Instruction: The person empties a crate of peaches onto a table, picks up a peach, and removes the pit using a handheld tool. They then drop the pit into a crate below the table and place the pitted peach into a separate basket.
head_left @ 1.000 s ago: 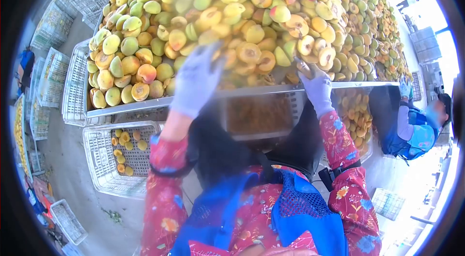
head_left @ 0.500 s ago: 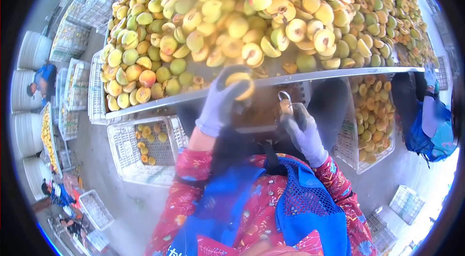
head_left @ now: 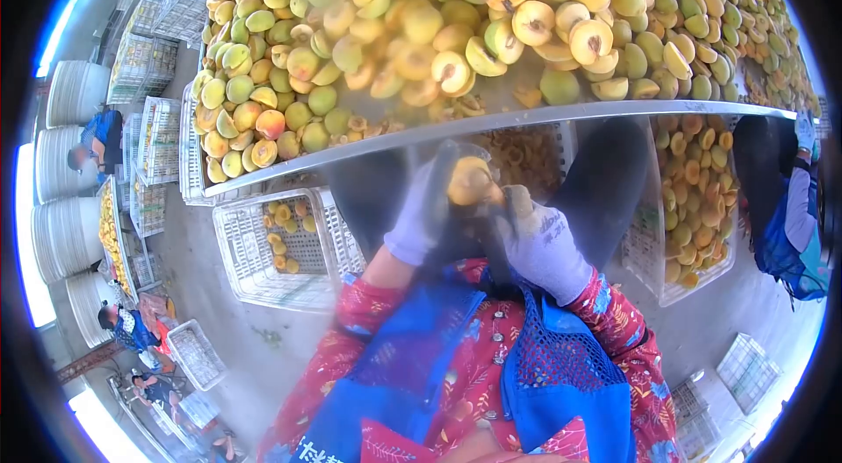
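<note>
My left hand [head_left: 423,210], in a pale glove with dark fingers, is closed round a halved yellow peach [head_left: 471,181] just below the metal table edge. My right hand [head_left: 545,239], gloved alike, grips a pitting tool by its handle, close against the peach half. The loop of the tool cannot be made out now, being blurred or hidden at the fruit. Many peach halves [head_left: 589,40], some with stones showing, are heaped on the metal-edged table [head_left: 526,115] in front of me.
Below the table edge, brown scraps [head_left: 526,156] lie between my knees. A white crate [head_left: 272,283] with a few halves stands at left, a fuller crate [head_left: 688,217] at right. A co-worker [head_left: 794,226] sits at far right; other people and stacked crates [head_left: 140,68] are at left.
My left hand has come down and right with the peach half, away from the table edge. My right hand has brought the pitting tool up against it. The view has shifted slightly.
</note>
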{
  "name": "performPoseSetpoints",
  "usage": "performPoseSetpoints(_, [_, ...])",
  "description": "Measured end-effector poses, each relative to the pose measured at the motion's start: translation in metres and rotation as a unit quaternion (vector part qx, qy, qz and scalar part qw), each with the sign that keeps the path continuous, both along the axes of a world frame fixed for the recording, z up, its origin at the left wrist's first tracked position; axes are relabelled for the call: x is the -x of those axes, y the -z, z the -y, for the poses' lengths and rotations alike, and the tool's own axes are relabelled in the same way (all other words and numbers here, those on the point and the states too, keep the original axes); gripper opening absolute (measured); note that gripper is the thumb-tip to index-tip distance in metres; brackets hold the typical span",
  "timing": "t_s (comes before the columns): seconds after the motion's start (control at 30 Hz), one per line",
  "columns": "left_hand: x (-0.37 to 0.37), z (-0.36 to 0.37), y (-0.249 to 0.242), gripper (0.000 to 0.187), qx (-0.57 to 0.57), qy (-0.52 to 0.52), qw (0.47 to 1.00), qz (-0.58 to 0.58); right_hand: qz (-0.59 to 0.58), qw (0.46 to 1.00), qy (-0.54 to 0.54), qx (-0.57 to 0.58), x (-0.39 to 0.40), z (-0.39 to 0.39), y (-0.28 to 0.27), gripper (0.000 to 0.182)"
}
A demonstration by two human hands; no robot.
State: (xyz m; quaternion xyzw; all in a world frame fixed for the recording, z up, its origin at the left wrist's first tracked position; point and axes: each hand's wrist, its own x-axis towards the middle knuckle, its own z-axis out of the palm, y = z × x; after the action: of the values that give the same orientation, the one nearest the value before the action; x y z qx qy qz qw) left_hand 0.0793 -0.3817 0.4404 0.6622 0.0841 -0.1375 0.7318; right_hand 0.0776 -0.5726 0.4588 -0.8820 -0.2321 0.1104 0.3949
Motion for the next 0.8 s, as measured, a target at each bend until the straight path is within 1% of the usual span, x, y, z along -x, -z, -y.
performPoseSetpoints(0.03, [0.001,0.002,-0.001,0.047,-0.049,0.009,0.999,0.02,-0.011,1.0,-0.004,0.004,0.001,0.0,0.002,0.03])
performPoseSetpoints(0.1, [0.004,0.005,0.01,0.03,-0.096,0.01,0.989,0.113,-0.032,0.999,-0.011,0.013,0.003,0.0,0.004,0.027])
performPoseSetpoints(0.17, [0.007,0.006,0.025,0.022,-0.118,-0.012,0.985,0.124,-0.062,0.998,-0.011,0.003,0.005,-0.003,0.005,0.026])
performPoseSetpoints(0.2, [0.008,0.007,0.033,0.022,-0.118,-0.036,0.988,0.088,-0.077,0.997,-0.012,-0.001,0.006,-0.004,0.005,0.025])
performPoseSetpoints(0.23, [0.011,0.009,0.038,0.022,-0.169,-0.053,0.978,0.11,-0.072,0.997,-0.029,-0.012,0.008,-0.004,0.007,0.028])
performPoseSetpoints(0.27, [0.014,0.012,0.043,0.023,-0.222,-0.072,0.964,0.129,-0.069,0.996,-0.047,-0.022,0.009,-0.004,0.011,0.031])
performPoseSetpoints(0.3, [0.016,0.016,0.044,0.024,-0.322,-0.083,0.92,0.205,-0.065,0.995,-0.066,-0.032,0.01,-0.004,0.015,0.034])
performPoseSetpoints(0.33, [0.016,0.02,0.044,0.026,-0.417,-0.092,0.86,0.279,-0.004,0.995,-0.092,-0.025,0.011,-0.004,0.018,0.039])
performPoseSetpoints(0.4, [0.015,0.027,0.031,0.026,-0.297,-0.128,0.935,0.146,0.116,0.983,-0.141,-0.012,0.012,-0.001,0.027,0.051])
performPoseSetpoints(0.43, [0.014,0.03,0.025,0.026,-0.232,-0.145,0.959,0.077,-0.005,0.988,-0.136,-0.069,0.013,0.001,0.033,0.054])
performPoseSetpoints(0.47, [0.016,0.029,0.027,0.027,-0.251,-0.126,0.957,0.071,-0.126,0.976,-0.128,-0.126,0.015,0.002,0.039,0.057])
performPoseSetpoints(0.53, [0.017,0.022,0.036,0.03,-0.287,-0.087,0.952,0.063,-0.285,0.936,-0.103,-0.181,0.012,0.006,0.044,0.058])
performPoseSetpoints(0.57, [0.019,0.016,0.044,0.03,-0.325,-0.057,0.936,0.125,-0.328,0.923,-0.09,-0.178,0.01,0.008,0.045,0.057])
performPoseSetpoints(0.63, [0.017,0.005,0.054,0.032,-0.395,0.006,0.884,0.25,-0.228,0.957,-0.096,-0.151,0.009,0.008,0.047,0.054])
performPoseSetpoints(0.67, [0.017,0.002,0.057,0.031,-0.34,-0.012,0.914,0.219,-0.082,0.983,-0.112,-0.122,0.009,0.007,0.047,0.053])
performPoseSetpoints(0.7, [0.015,0.002,0.054,0.031,-0.284,-0.031,0.94,0.186,0.065,0.986,-0.127,-0.089,0.009,0.005,0.045,0.051])
performPoseSetpoints(0.73, [0.016,0.002,0.049,0.033,-0.185,-0.037,0.972,0.14,0.076,0.987,-0.119,-0.079,0.01,0.005,0.041,0.048])
performPoseSetpoints(0.77, [0.017,0.002,0.043,0.035,-0.08,-0.054,0.991,0.09,0.088,0.988,-0.111,-0.069,0.01,0.006,0.032,0.046])
performPoseSetpoints(0.8, [0.018,0.002,0.036,0.038,0.017,-0.079,0.996,0.039,0.1,0.988,-0.102,-0.059,0.009,0.005,0.024,0.043])
